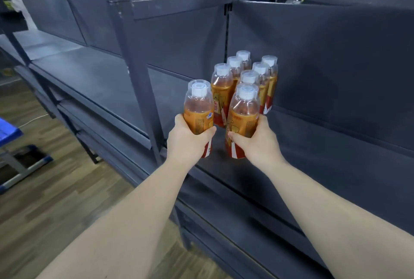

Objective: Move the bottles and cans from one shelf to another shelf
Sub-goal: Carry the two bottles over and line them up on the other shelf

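Observation:
My left hand [187, 142] grips an orange-labelled tea bottle [198, 108] with a white cap under a clear cover. My right hand [257, 142] grips a second bottle of the same kind [243, 115], just right of the first. Both bottles are upright in front of the dark grey shelf [313, 144]. Behind them several more of these bottles [246, 72] stand in two rows on that shelf, close to the back panel.
A grey upright post [139, 77] separates this bay from a bare shelf [85, 72] on the left. Lower shelves run below. Wooden floor lies at the left, with a blue table [9, 130] at the left edge.

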